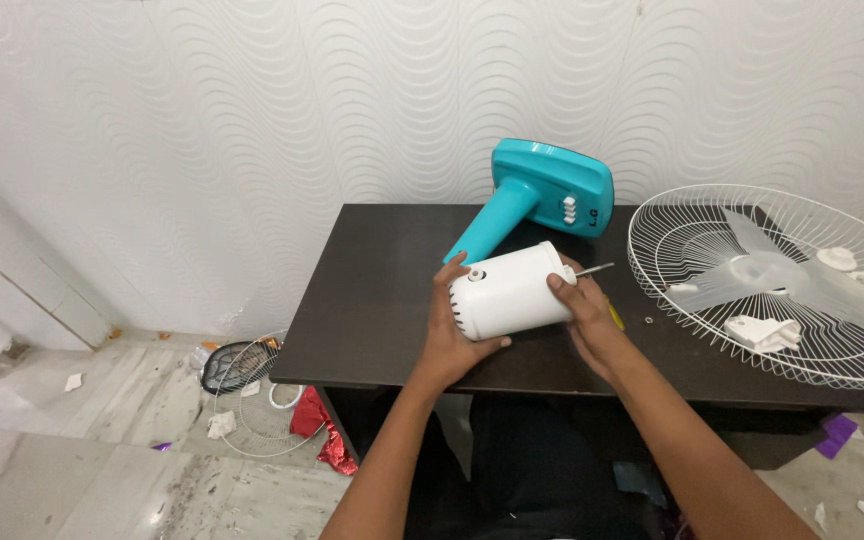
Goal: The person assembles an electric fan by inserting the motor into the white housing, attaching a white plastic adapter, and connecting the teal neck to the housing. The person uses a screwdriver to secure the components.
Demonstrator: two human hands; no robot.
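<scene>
**Both hands hold the white motor housing of a table fan**

Head view: the left hand (449,335) is wrapped around the near left end of the white motor housing (508,291), fingers curled over the top and thumb underneath. The right hand (588,322) closes on the right end of the same housing, fingers bent around its edge. The housing lies on its side above the dark table (372,300), near the middle of the front edge, and a thin metal shaft (594,269) sticks out of its right end. It stays joined to the teal stand (537,200), whose flat base is tipped up against the far wall.

To the right on the table lies the white wire grille (777,280) with the pale fan blade (752,270) resting inside it. A small yellow thing shows just under the right hand; I cannot tell what it is. On the floor at the left lies another wire grille (252,400).

To handle the housing well, I judge that both hands should grip evenly and keep the shaft clear of the table.
</scene>
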